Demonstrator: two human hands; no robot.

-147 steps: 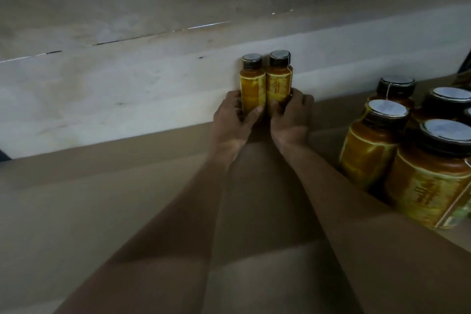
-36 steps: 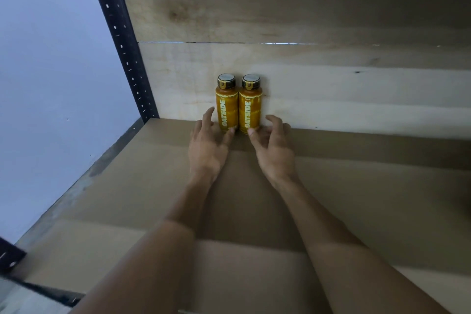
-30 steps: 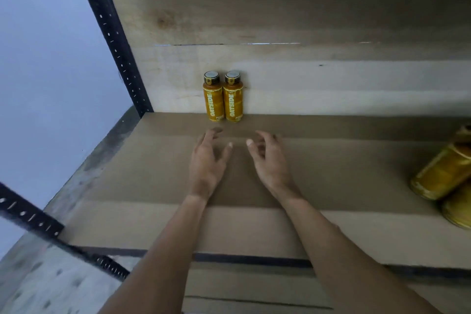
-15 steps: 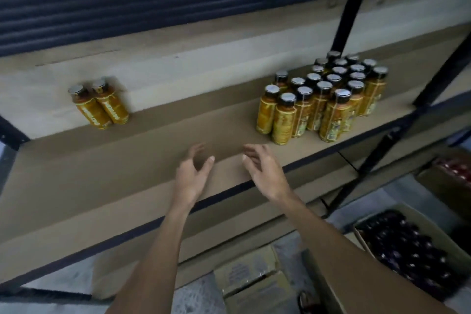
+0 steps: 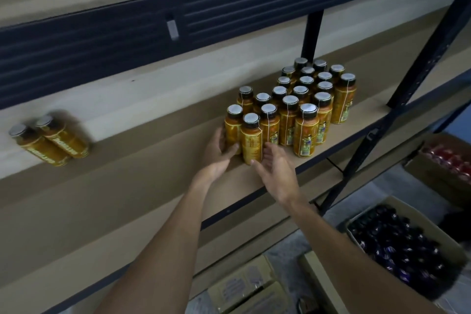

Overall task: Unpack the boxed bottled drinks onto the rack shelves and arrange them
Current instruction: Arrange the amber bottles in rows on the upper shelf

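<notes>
Plenty done: a big cluster of bottles stood on the shelf to the right, with a lone pair of bottles well apart at the back left. Arranging looked barely begun, and a box of dark bottles waited below. The left hand reached in, fingers cupped round the corner bottle. The right hand was spread open and empty, just beside the front bottle.

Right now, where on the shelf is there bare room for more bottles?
Free: the shelf between the pair at left and the cluster; the strip right of the cluster up to the post. Crowded: the cluster's left front, where the left hand grips a bottle with the right hand beside it.
</notes>
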